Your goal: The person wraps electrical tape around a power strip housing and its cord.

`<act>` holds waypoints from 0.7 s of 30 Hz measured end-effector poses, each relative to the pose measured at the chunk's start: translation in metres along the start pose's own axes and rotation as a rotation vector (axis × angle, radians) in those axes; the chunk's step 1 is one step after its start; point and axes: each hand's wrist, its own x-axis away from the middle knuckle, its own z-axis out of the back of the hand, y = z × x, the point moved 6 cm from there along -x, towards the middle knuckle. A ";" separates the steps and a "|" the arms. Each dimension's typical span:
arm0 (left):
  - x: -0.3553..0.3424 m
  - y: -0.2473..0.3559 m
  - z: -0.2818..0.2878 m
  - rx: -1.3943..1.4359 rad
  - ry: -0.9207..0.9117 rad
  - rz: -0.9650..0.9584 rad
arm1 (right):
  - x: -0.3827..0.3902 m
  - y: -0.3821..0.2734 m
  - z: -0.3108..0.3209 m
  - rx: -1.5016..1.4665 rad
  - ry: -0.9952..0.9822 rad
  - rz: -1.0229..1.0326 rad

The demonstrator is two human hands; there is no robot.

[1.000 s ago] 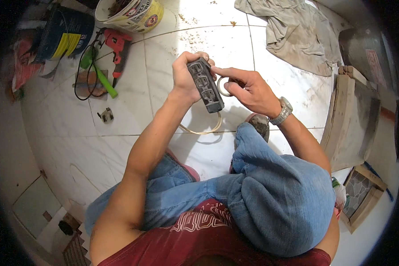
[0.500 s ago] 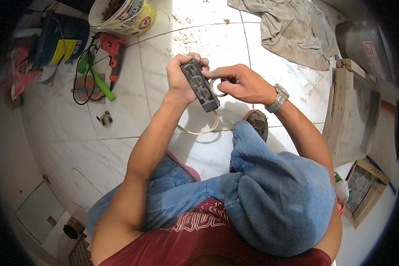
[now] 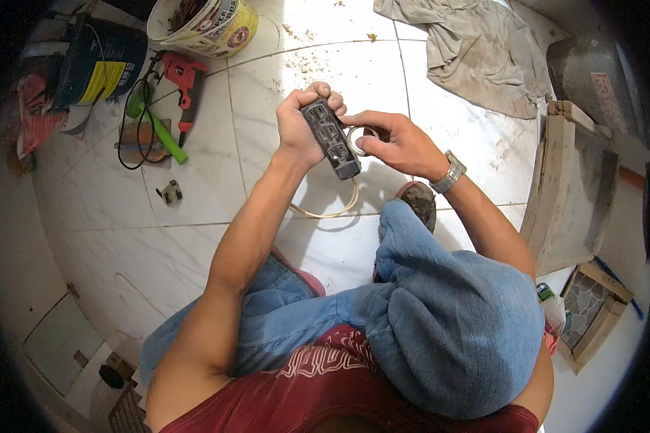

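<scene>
Gripped in my left hand [image 3: 296, 130] is a dark power strip [image 3: 323, 130] with several sockets, held at a slant above the floor. A pale cable [image 3: 318, 214] loops below it. At the strip's right side, my right hand [image 3: 401, 144] has its fingers curled on a round roll of what looks like tape [image 3: 352, 141], with the index fingertip touching the strip's edge. Below the hands are my jeans-covered legs [image 3: 451, 325] and a dirty shoe [image 3: 416, 198] on the tiled floor [image 3: 188, 256].
At the upper left are a red drill [image 3: 184, 86], a green-handled tool [image 3: 166, 137], a small metal piece [image 3: 170, 193], a dark bucket [image 3: 105, 65] and a white bucket [image 3: 195, 22]. A grey cloth [image 3: 484, 65] lies upper right. Wooden frames [image 3: 560, 187] stand at the right.
The whole view has shifted slightly. The power strip stays in my left hand and my right hand keeps the roll beside it, with only small movements of the fingers.
</scene>
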 end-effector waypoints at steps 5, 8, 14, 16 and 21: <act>0.001 0.001 -0.004 0.018 -0.071 -0.038 | 0.005 -0.009 -0.001 0.030 0.070 0.104; 0.004 0.005 -0.007 0.008 -0.157 -0.037 | 0.009 -0.028 0.005 0.117 0.075 0.122; 0.004 0.011 -0.009 -0.077 -0.146 -0.139 | 0.019 -0.040 0.003 0.255 0.138 0.203; 0.005 0.011 -0.010 -0.092 -0.107 -0.150 | 0.019 -0.038 0.000 0.266 0.138 0.193; 0.007 0.004 -0.011 -0.032 -0.183 -0.087 | 0.015 -0.019 -0.004 0.220 0.062 0.151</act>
